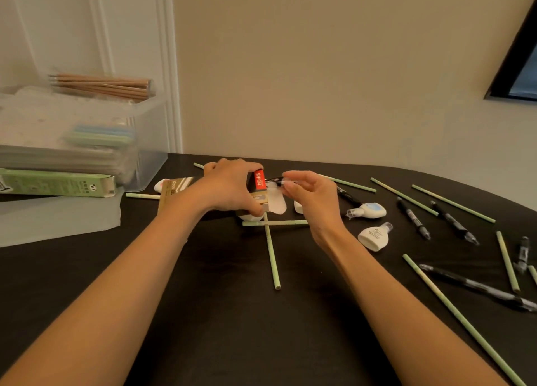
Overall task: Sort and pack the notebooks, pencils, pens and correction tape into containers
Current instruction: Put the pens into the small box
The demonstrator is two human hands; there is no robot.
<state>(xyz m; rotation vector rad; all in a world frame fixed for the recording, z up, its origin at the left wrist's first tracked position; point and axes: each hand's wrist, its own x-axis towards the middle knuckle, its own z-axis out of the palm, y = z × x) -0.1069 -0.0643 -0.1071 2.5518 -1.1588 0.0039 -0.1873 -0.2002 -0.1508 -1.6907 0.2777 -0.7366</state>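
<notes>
by table edge [377, 169], left hand [229, 191] grips box [175, 187], right hand [313, 199] pinches pen [276, 180].

The left hand [232, 189] grips a pen box [174, 187]; the right hand [315, 202] pinches a black pen [275, 179].

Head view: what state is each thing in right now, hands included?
Left hand, grips the pen box.
Right hand, pinches a black pen at the box's open end.
Pen box, red end flap open.
Green pencil box, lying flat, end flap open.
Clear bin, lidless, wooden pencils across its rim.
Green pencils, scattered loose on the table.
Correction tapes, loose on the table.
</notes>
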